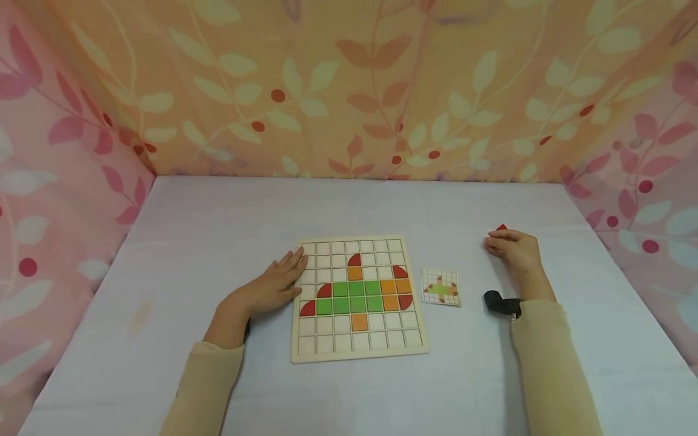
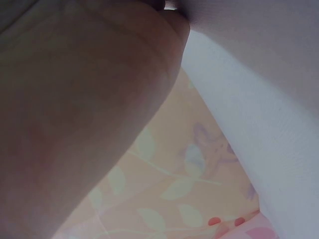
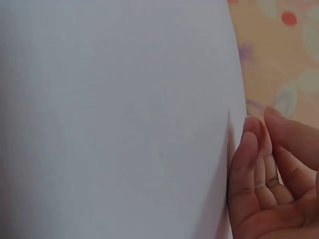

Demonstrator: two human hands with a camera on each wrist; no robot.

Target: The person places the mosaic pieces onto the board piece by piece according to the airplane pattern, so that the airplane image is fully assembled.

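A wooden grid board [image 1: 307, 346] carries red, orange and green pieces arranged in an aeroplane-like pattern. My left hand [image 1: 275, 281] rests at the board's left edge with its fingers spread; the left wrist view shows only its dark, close underside. Off to the right, my right hand [image 1: 515, 254] holds a small red piece [image 1: 502, 227] whose corner pokes out past the fingers, the rest being covered. In the right wrist view the fingers [image 3: 244, 164] are curled in beside the white tablecloth, and the piece is hidden there.
Between the board and the right hand lies a small pattern card [image 1: 441, 288] printed with a similar picture on a grid. A white cloth [image 1: 229, 206] covers the table. Flower-patterned curtains [image 1: 349, 91] stand behind it and on both sides. A black wrist-camera mount [image 1: 498, 303] sits by the right wrist.
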